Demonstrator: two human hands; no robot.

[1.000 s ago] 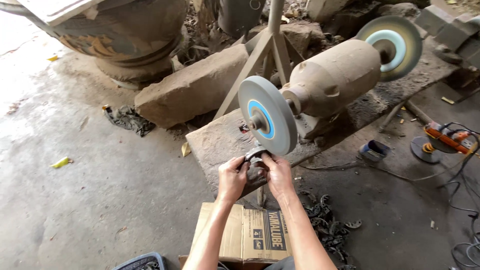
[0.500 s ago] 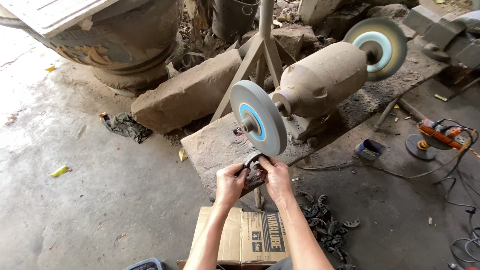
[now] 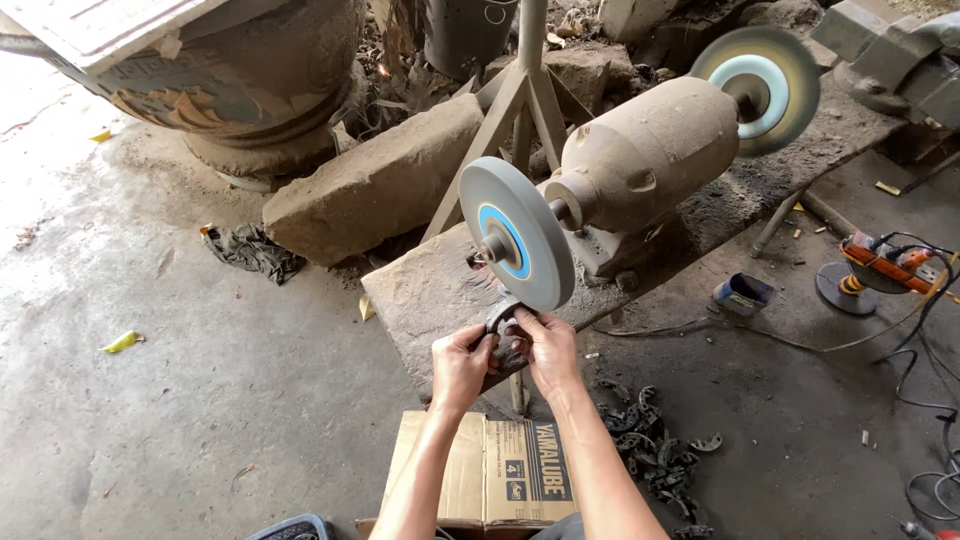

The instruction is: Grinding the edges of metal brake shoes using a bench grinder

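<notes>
The small dark metal piece (image 3: 503,325) sat near the middle of the frame, a bit below center, right under the low edge of the grey wheel (image 3: 517,246). It looked curved, w/ its top end up at the wheel rim and its long side running up and down, leaning a little to the right; it was too small and dark to tell more. Both hands held it. The left hand (image 3: 462,368) came up from the bottom of the frame, arm almost straight up, fingers bent tight round the left side of the piece. The right hand (image 3: 546,350) came up beside it, arm leaning left, fingers and thumb shut on the right side. The two hands touched each other around the piece. The wheel stood on its edge, its flat face w/ a blue ring turned to the lower left. Behind it was the dusty brown motor (image 3: 650,150), and a 2nd wheel (image 3: 757,88) at upper right looked blurry. The motor sat on a rough stone slab (image 3: 430,300), whose near edge was just by the hands. A cardboard box (image 3: 490,475) sat under the arms at the bottom. More dark metal bits (image 3: 650,455) lay on the floor at lower right. The concrete floor (image 3: 200,400) at left was wide and open.
</notes>
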